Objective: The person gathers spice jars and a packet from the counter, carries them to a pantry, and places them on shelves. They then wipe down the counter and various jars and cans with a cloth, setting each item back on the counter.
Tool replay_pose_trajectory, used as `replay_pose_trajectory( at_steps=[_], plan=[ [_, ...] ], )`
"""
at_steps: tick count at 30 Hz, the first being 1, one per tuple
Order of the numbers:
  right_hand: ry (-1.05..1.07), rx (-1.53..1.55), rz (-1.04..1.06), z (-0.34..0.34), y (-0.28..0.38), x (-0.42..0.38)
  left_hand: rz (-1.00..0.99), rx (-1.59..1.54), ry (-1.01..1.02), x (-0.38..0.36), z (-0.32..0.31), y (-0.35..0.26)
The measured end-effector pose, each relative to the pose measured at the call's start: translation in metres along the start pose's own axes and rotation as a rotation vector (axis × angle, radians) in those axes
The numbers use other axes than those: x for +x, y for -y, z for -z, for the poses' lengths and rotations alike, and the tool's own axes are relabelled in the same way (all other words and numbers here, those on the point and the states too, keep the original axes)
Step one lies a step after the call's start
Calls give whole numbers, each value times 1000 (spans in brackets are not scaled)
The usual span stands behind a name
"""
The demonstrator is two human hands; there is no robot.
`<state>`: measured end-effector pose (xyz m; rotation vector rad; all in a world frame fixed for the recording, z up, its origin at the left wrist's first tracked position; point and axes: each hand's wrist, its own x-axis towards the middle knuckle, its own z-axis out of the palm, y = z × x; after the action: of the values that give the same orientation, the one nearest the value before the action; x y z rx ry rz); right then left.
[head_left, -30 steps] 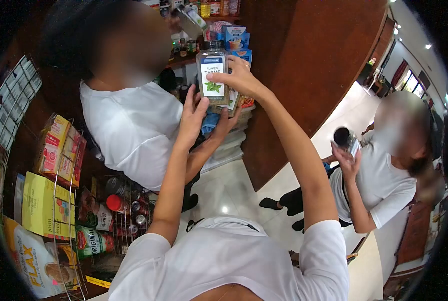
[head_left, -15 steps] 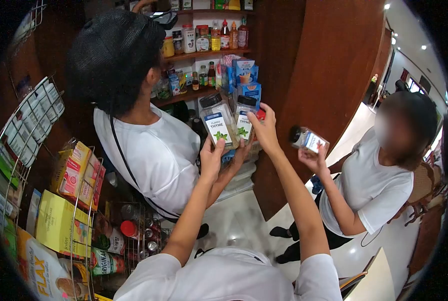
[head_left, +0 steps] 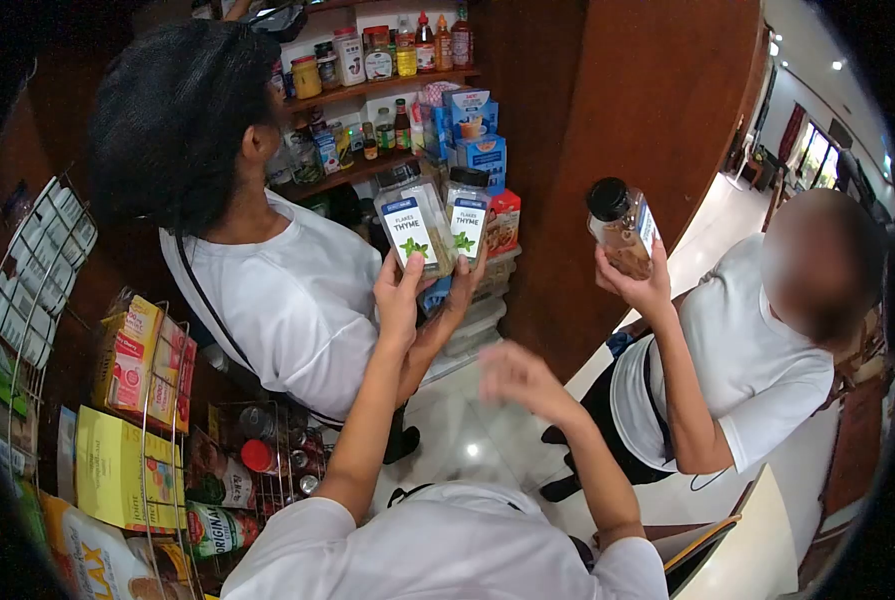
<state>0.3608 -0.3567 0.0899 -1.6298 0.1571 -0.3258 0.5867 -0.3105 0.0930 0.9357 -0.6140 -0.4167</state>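
Two clear jars with black lids and "Flakes Thyme" labels are side by side in front of me. My left hand (head_left: 399,292) grips the larger thyme jar (head_left: 414,232) at its lower part. The smaller thyme jar (head_left: 467,222) touches it on the right, held by a hand (head_left: 462,290) of the person at my left. My right hand (head_left: 522,380) is away from both jars, lower and to the right, its fingers blurred and curled. At the right, another person's hand (head_left: 635,285) holds a black-lidded jar (head_left: 622,225) upright.
Shelves (head_left: 387,85) with bottles and jars stand behind, beside a brown wooden panel (head_left: 607,120). Wire racks (head_left: 147,440) of packets line the left. One person (head_left: 287,280) stands close on the left, another (head_left: 727,370) on the right.
My right hand has left the smaller thyme jar and moved down. The right-hand person's jar has been raised and turned upright. The view has shifted slightly.
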Motion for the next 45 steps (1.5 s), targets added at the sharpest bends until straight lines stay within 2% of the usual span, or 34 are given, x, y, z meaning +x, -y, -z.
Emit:
replay_pose_trajectory(
  at_steps=[2,4,5,8,10,11,13,15,19,21,22,25,29,31,32,33,35,36,39,40,41,43,45],
  plan=[
    [610,261,-298,-4,26,-39,6,-16,3,0,2,0],
    [904,308,-359,-19,38,-66,28,-20,-6,-1,-1,-1],
    [890,194,-375,-24,50,-73,20,-19,-12,-1,-2,-2],
    [797,244,-340,-29,50,-92,20,-11,-27,-1,-4,-1],
    [705,160,-150,-34,52,-102,13,-32,-18,-2,-5,-2],
    [705,158,-148,-36,48,-106,14,-53,-7,-3,-6,-3],
    [748,218,-258,-39,42,-113,17,-59,-6,-2,-7,-4],
    [766,208,-269,-35,39,-116,-17,-44,3,0,-6,-4],
    [666,440,-359,-21,4,-129,-3,-57,-21,4,-8,-11],
    [626,387,-352,-27,6,-129,-11,-14,-48,9,-12,-14],
    [602,334,-248,-28,15,-127,-22,15,-39,12,-14,-16],
    [500,-119,-2,-23,31,-132,-62,22,-8,15,-17,-23],
    [386,-249,51,-28,33,-145,-85,11,-38,17,-21,-24],
    [485,-150,-6,-31,23,-150,-88,-13,-15,14,-24,-27],
    [464,-22,-11,-34,25,-151,-87,-9,-14,15,-24,-27],
    [462,-18,-9,-34,19,-153,-84,-5,-12,16,-23,-26],
    [530,226,-86,-32,8,-158,-78,3,-4,19,-22,-22],
    [477,344,-166,-34,9,-162,-80,-15,7,21,-22,-21],
    [467,510,-160,-29,-7,-156,-77,-61,29,21,-29,-25],
    [353,461,-222,-31,-6,-157,-81,-95,32,21,-33,-26],
    [358,459,-216,-30,-4,-160,-88,-93,32,21,-36,-24],
    [187,367,-121,-24,-1,-159,-101,-162,29,27,-36,-18],
    [135,353,-91,-20,6,-160,-97,-123,14,31,-31,-14]
  ],
)
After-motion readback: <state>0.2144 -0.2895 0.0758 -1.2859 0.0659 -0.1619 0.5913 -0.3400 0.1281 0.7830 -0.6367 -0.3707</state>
